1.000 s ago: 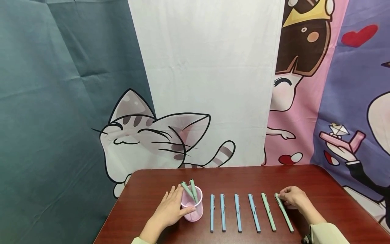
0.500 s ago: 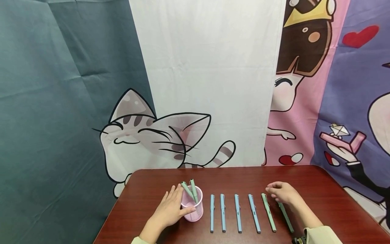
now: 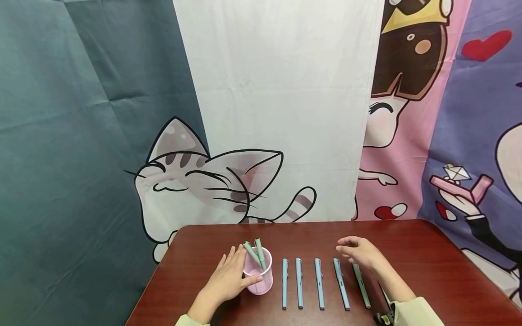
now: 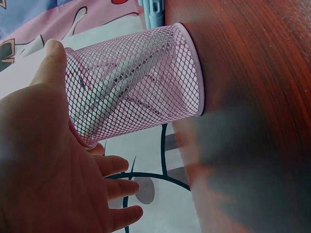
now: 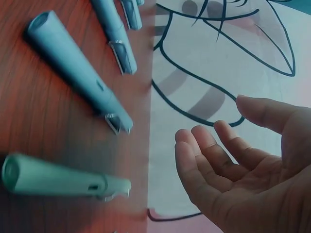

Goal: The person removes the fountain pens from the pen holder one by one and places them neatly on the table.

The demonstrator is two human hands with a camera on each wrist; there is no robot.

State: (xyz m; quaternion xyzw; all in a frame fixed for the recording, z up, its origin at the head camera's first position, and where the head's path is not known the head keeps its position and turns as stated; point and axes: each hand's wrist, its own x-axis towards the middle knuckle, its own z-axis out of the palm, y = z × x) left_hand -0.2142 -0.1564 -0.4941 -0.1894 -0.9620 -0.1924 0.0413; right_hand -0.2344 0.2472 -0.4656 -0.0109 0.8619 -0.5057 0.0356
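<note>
My left hand [image 3: 228, 278] grips a pink mesh pen holder [image 3: 261, 287] near its rim, thumb and index finger on opposite sides; the left wrist view shows the other fingers extended past it. Two green pens [image 3: 260, 253] lean inside. My right hand [image 3: 360, 253] hovers with loosely bent fingers over the upper end of a green pen [image 3: 362, 290], holding nothing. In the right wrist view its palm [image 5: 252, 179] shows bare, apart from the green pen [image 5: 63, 179] and blue pen [image 5: 77, 73]. Another green pen [image 3: 384, 293] is mostly hidden under my right forearm.
Several blue pens [image 3: 299, 283] lie in a row between the pen holder and the green pens on the dark red wooden table [image 3: 310, 237]. A cartoon-printed cloth [image 3: 285, 113] hangs behind the table. A dark band [image 3: 385, 318] sits at my right wrist.
My right hand has left the rightmost green pen and moved left, over the neighbouring green pen. My left hand and the pen holder have stayed in place.
</note>
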